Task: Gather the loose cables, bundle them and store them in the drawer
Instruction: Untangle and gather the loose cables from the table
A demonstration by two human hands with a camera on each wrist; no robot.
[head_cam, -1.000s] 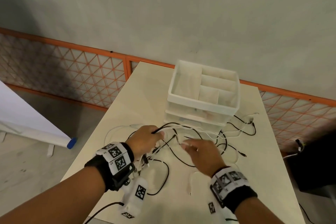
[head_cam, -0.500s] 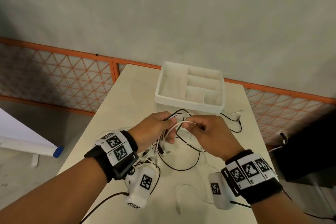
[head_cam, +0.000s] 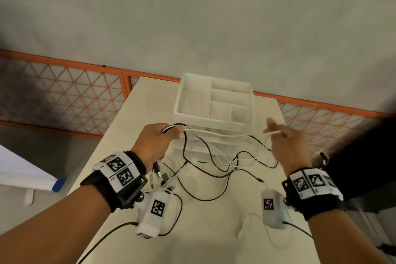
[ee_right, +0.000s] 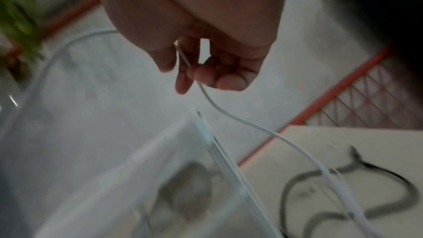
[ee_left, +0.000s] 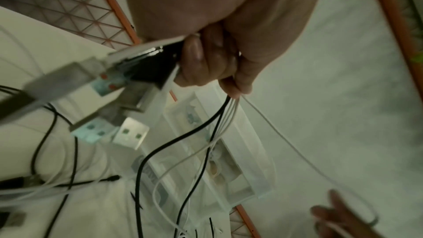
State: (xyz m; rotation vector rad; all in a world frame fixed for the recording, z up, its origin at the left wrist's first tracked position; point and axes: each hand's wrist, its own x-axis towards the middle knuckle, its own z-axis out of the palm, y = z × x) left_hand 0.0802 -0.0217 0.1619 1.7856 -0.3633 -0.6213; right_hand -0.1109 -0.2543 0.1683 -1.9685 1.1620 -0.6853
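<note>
Cables: our left hand [head_cam: 157,141] grips the bunch [ee_left: 206,124]; right hand [head_cam: 287,141] seemingly pinches one white cable [head_cam: 225,134], stretched sideways before the drawers [head_cam: 214,111].

Both forearms are bare. Each wrist wears a black band [head_cam: 100,186] topped by a white strip [head_cam: 120,169] printed with 2 black square code markers. A white camera box [head_cam: 153,213] with 1 marker hangs under each wrist, and a thin black lead [head_cam: 107,236] trails from it.
</note>
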